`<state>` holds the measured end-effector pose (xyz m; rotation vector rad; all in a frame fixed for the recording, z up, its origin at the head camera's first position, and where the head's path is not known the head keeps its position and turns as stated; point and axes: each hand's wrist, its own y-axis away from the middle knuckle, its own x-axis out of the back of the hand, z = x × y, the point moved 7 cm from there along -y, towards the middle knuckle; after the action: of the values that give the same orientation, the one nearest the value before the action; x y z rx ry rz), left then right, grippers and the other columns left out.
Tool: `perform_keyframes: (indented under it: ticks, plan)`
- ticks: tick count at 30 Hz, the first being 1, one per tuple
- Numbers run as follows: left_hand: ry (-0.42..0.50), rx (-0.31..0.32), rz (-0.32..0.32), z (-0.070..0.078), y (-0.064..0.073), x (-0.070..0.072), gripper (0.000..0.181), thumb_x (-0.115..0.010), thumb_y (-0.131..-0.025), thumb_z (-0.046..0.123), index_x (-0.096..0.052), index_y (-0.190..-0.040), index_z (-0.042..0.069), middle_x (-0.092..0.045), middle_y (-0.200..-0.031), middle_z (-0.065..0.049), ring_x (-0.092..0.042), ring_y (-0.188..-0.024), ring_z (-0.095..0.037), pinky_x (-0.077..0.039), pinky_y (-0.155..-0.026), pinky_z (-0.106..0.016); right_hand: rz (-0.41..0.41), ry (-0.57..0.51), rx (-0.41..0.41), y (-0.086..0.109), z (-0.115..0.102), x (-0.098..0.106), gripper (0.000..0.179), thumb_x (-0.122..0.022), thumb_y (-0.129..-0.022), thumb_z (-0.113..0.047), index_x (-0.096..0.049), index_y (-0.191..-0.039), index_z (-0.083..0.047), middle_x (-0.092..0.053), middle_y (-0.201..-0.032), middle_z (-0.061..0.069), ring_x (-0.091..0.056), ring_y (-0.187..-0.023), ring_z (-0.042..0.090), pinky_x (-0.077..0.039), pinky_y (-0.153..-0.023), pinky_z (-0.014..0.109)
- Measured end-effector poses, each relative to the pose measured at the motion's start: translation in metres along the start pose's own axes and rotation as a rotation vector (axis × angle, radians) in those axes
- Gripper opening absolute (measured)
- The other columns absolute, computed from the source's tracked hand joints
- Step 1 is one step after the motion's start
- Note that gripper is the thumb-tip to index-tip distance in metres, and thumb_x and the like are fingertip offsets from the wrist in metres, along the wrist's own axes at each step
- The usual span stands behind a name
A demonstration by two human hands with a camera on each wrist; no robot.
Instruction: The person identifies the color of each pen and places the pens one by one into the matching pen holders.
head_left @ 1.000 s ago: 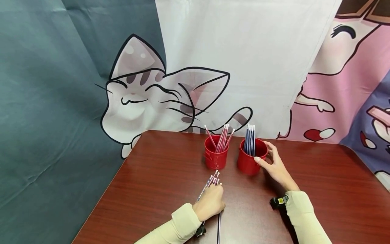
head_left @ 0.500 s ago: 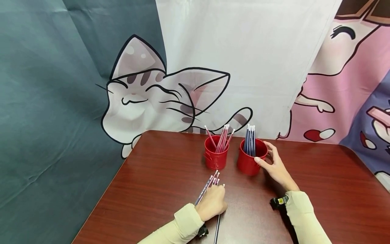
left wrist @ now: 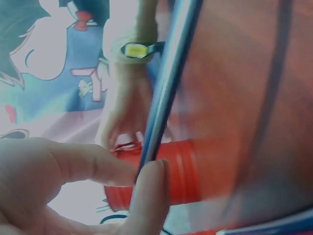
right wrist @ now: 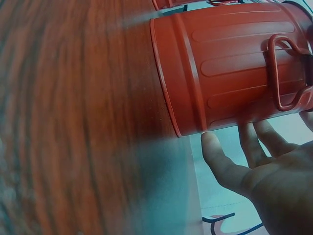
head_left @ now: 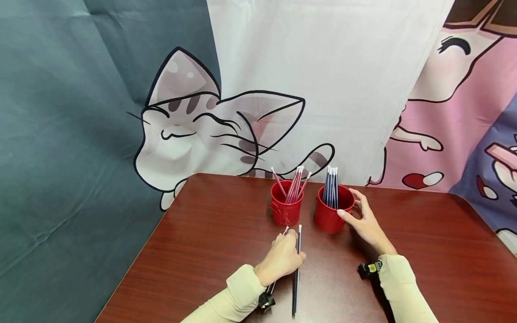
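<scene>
My left hand is over the middle of the table, where it pinches a dark blue pencil with a white end between thumb and finger. The left wrist view shows that pencil close up. Beneath the same hand lie several more pencils, mostly hidden by it. My right hand holds the right red bucket by its side, thumb at the front rim and fingers behind. Blue pencils stand in this bucket. In the right wrist view the fingers reach along the bucket's side, near its wire handle.
To the left stands a second red bucket with several pink pencils in it. The brown wooden table ends at a cloth backdrop printed with cartoon figures. A black wrist camera sits at the right cuff.
The left hand has shifted slightly forward. The blue pencil has come out from under it, forward and to the right, and now shows along its right side. The right hand stays at the bucket.
</scene>
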<state>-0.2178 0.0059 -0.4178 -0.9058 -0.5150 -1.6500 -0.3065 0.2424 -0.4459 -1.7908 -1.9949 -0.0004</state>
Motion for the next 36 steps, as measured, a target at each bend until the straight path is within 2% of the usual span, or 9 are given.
perform_keyframes:
  ticks: [4, 7, 11, 15, 18, 23, 26, 30, 36]
  plan:
    - [0.118, -0.054, 0.005, 0.010, -0.006, 0.012, 0.035, -0.060, -0.074, 0.009, -0.053, -0.107, 0.002, -0.049, -0.061, 0.008, -0.046, -0.053, -0.004, -0.040, -0.051, -0.018, -0.002, -0.003, 0.005, 0.001, 0.001, 0.000, 0.070, -0.062, -0.087, -0.016, -0.021, -0.143, -0.018, -0.043, -0.128, 0.014, -0.045, -0.112, 0.030, -0.047, -0.079, 0.017]
    - [0.203, -0.109, -0.037, 0.020, -0.012, 0.020, 0.045, -0.055, -0.079, 0.006, -0.046, -0.122, -0.003, -0.054, -0.067, 0.006, -0.051, -0.052, 0.000, -0.043, -0.056, -0.014, 0.000, -0.001, 0.000, 0.001, 0.003, 0.001, 0.069, -0.062, -0.087, -0.016, -0.021, -0.143, -0.020, -0.041, -0.130, 0.013, -0.043, -0.114, 0.031, -0.046, -0.080, 0.016]
    - [0.345, -0.157, -0.095, 0.035, -0.022, 0.029, 0.048, -0.053, -0.086, 0.005, -0.039, -0.131, -0.001, -0.057, -0.077, 0.000, -0.059, -0.050, -0.005, -0.048, -0.052, -0.015, 0.002, 0.004, -0.011, 0.002, 0.005, 0.002, 0.069, -0.061, -0.087, -0.016, -0.020, -0.143, -0.022, -0.040, -0.132, 0.013, -0.043, -0.115, 0.032, -0.045, -0.081, 0.015]
    - [0.413, -0.220, -0.074, 0.048, -0.035, 0.040, 0.049, -0.054, -0.088, 0.005, -0.036, -0.134, 0.003, -0.055, -0.084, -0.004, -0.060, -0.060, -0.005, -0.049, -0.048, -0.016, 0.000, 0.006, -0.004, 0.001, 0.000, 0.001, 0.070, -0.061, -0.087, -0.014, -0.020, -0.143, -0.019, -0.040, -0.132, 0.015, -0.044, -0.114, 0.034, -0.045, -0.080, 0.015]
    - [0.394, -0.293, -0.017, 0.057, -0.046, 0.050, 0.049, -0.053, -0.089, 0.005, -0.035, -0.134, 0.003, -0.054, -0.087, -0.005, -0.060, -0.068, -0.004, -0.049, -0.050, -0.014, -0.002, 0.007, 0.008, 0.001, -0.009, -0.001, 0.070, -0.061, -0.087, -0.011, -0.020, -0.143, -0.015, -0.041, -0.131, 0.018, -0.045, -0.112, 0.036, -0.045, -0.080, 0.015]
    - [0.237, -0.462, 0.151, 0.072, -0.065, 0.068, 0.046, -0.054, -0.088, 0.007, -0.037, -0.131, 0.000, -0.054, -0.088, -0.005, -0.060, -0.075, -0.005, -0.047, -0.065, -0.010, 0.000, -0.009, 0.024, 0.004, -0.028, -0.005, 0.069, -0.060, -0.086, -0.007, -0.020, -0.142, -0.007, -0.042, -0.127, 0.024, -0.046, -0.108, 0.039, -0.045, -0.078, 0.015]
    - [0.159, -0.545, 0.249, 0.080, -0.076, 0.076, 0.045, -0.053, -0.088, 0.006, -0.037, -0.128, -0.002, -0.052, -0.091, -0.007, -0.058, -0.079, -0.008, -0.045, -0.075, -0.012, -0.004, -0.011, 0.023, 0.005, -0.034, -0.006, 0.068, -0.059, -0.087, -0.006, -0.019, -0.142, -0.005, -0.042, -0.125, 0.025, -0.047, -0.106, 0.037, -0.047, -0.076, 0.016]
    - [0.162, -0.588, 0.327, 0.089, -0.089, 0.086, 0.044, -0.052, -0.086, 0.004, -0.037, -0.127, -0.002, -0.049, -0.091, -0.008, -0.056, -0.080, -0.012, -0.045, -0.077, -0.014, -0.002, -0.008, 0.023, 0.005, -0.036, -0.006, 0.067, -0.059, -0.087, -0.006, -0.020, -0.141, -0.005, -0.043, -0.124, 0.025, -0.049, -0.105, 0.034, -0.047, -0.076, 0.017]
    - [0.186, -0.631, 0.373, 0.099, -0.103, 0.094, 0.043, -0.053, -0.083, 0.001, -0.039, -0.124, -0.003, -0.050, -0.088, -0.009, -0.057, -0.078, -0.013, -0.048, -0.074, -0.017, -0.008, -0.011, 0.010, 0.005, -0.034, -0.005, 0.068, -0.059, -0.087, -0.008, -0.018, -0.142, -0.005, -0.041, -0.126, 0.024, -0.044, -0.109, 0.039, -0.047, -0.076, 0.016]
